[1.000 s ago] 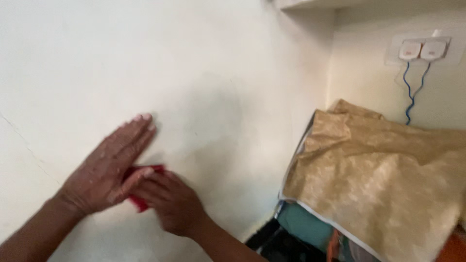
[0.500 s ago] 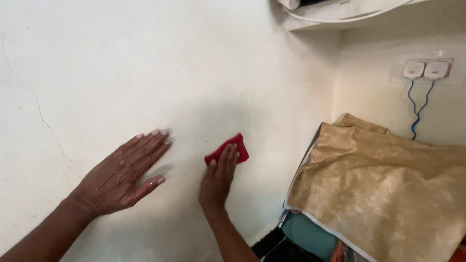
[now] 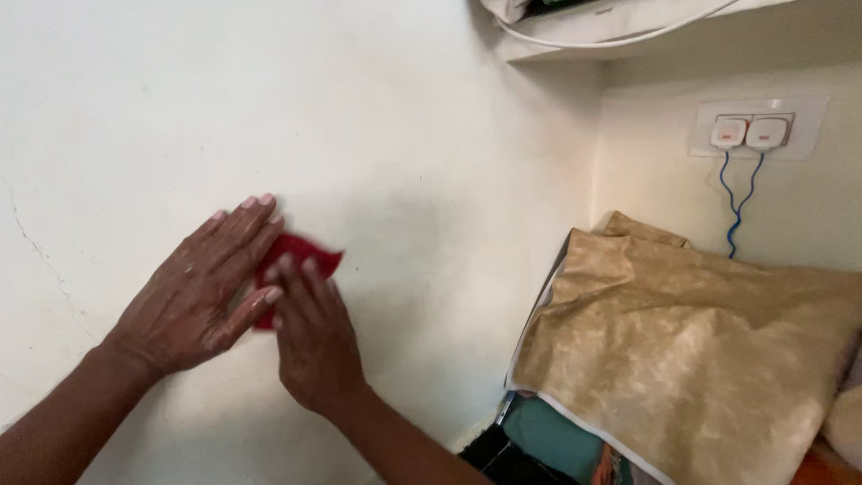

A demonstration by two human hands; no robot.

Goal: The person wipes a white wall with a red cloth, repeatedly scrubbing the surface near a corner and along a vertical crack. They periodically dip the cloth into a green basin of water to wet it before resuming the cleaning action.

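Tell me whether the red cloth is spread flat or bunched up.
Cannot tell: the red cloth is pressed against the wall, mostly hidden under the left hand and right hand.

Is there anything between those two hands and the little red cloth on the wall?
Nothing visible. The right hand presses its fingers straight onto the red cloth, and the left hand lies flat on the wall with its fingers overlapping the cloth's left edge.

Both forearms are bare, no sleeves in view. The left hand (image 3: 193,301) and right hand (image 3: 310,346) wear no gloves, rings or watch; fingernails are short and unpainted.
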